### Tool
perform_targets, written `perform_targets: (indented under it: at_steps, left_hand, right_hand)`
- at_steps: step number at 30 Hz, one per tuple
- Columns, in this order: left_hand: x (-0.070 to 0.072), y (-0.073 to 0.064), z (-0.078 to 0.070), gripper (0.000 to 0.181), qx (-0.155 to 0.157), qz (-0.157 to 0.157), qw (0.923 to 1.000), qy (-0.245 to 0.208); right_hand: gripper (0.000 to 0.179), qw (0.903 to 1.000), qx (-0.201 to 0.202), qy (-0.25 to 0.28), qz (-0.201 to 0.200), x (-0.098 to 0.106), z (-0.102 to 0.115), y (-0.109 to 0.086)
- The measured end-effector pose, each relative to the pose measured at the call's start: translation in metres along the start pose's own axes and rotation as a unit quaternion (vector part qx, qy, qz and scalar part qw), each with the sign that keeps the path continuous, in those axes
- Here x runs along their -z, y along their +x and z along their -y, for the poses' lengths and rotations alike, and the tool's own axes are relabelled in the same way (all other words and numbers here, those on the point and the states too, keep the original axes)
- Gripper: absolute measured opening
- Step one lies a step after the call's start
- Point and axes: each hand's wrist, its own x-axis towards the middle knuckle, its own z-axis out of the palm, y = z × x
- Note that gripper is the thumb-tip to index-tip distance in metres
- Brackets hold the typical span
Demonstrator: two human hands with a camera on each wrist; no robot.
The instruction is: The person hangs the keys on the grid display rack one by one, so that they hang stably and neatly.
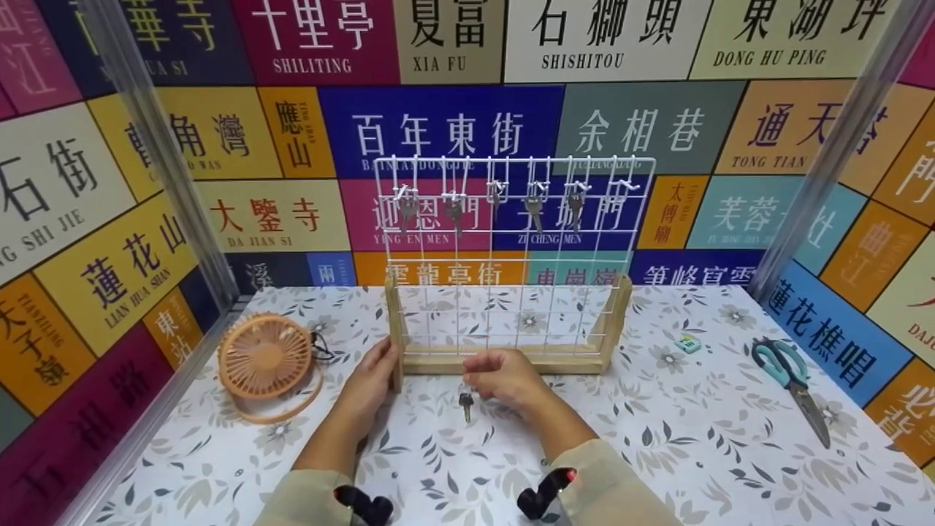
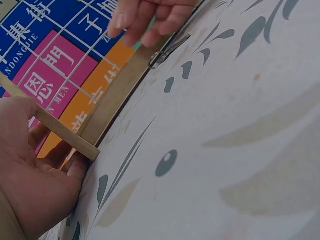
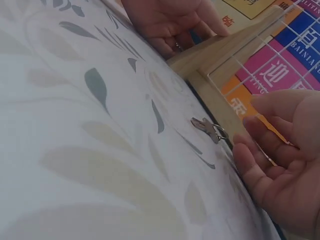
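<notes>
A small metal key (image 1: 466,406) with a ring lies on the patterned tabletop in front of a white wire rack (image 1: 516,260) with a wooden base (image 1: 504,363). My right hand (image 1: 504,372) hovers at the key's ring, its fingers loosely bent. In the right wrist view, a gap shows between the fingertips (image 3: 243,152) and the key (image 3: 204,126). At the rack's left end, my left hand (image 1: 370,383) grips the wooden side piece (image 2: 67,134), with fingers (image 2: 62,157) partly behind the wood. Several keys (image 1: 454,208) hang from hooks along the rack's upper part.
An orange fan (image 1: 264,356) stands left of the rack, with a dark cord beside it. To the right lie scissors (image 1: 792,383) with teal handles and a small green item (image 1: 687,342). Panels with large lettering (image 1: 442,131) rise behind the table.
</notes>
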Motion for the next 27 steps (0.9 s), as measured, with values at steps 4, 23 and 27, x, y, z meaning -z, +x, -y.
perform_targets:
  at_steps: [4,23,27]
  left_hand:
    - [0.0003,0.0001,0.0007,0.072,0.001,-0.003,1.0,0.006]
    - [0.0012,0.0018,0.004,0.066,-0.011,-0.004,0.9999,0.004]
    - [0.0014,0.0022,0.004,0.065,-0.01,-0.004,0.9999,0.004]
  right_hand:
    - [0.034,0.9992,0.004,-0.038,0.015,0.0008,-0.0079,0.0012]
    - [0.02,0.9846,0.035,-0.169,0.029,-0.0053,-0.0064,-0.003]
    - [0.018,0.9903,0.025,-0.135,0.023,-0.0043,-0.0049,-0.0036]
